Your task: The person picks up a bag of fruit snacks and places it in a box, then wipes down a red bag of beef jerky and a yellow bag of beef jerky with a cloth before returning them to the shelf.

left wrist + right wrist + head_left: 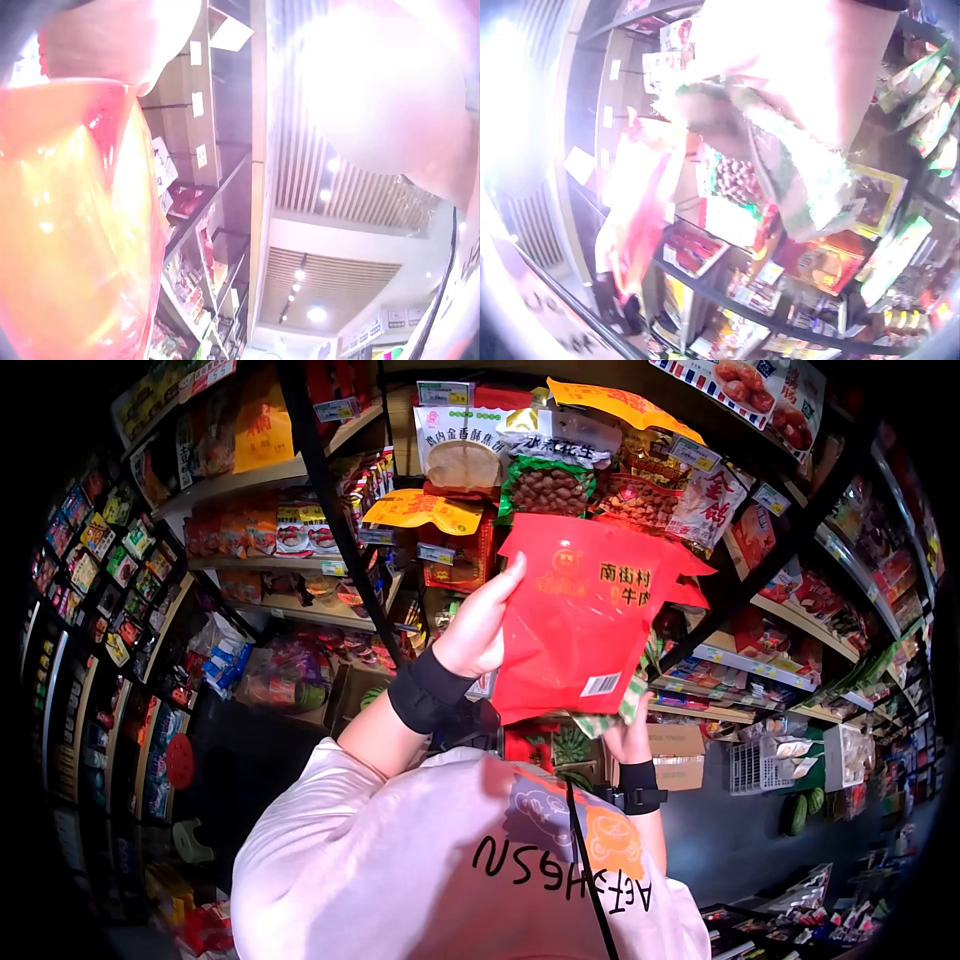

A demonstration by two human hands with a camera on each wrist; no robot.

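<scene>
Where the whole space is lined with shelving, pale wooden boards are carried between straight black uprights and are packed with glossy bags and boxes. Across the lower middle, a smooth, pale T-shirt is seen, marked with black lettering and a coloured print. Between shirt and shelves, a red pouch is held up, its broad printed face turned toward the head camera; it is a flat, roughly rectangular bag of shiny, slightly creased plastic, with golden characters. Just beyond its top edge, a bag of peanuts is displayed, bumpy brown contents being visible through its clear, green-edged film. By the pouch's lower right corner, a green-and-white packet is partly hidden; in the right wrist view it is shown as a limp, crinkled shape, washed out by glare.

The red pouch is gripped at its left edge by the left hand, the thumb being laid upright over the front while the fingers are hidden behind. The packet is held by the right hand, which is placed lower; its exact finger grip is blurred by glare. Each wrist is circled by a black band. Near the pouch's bottom edge, a small white barcode label is printed.
</scene>
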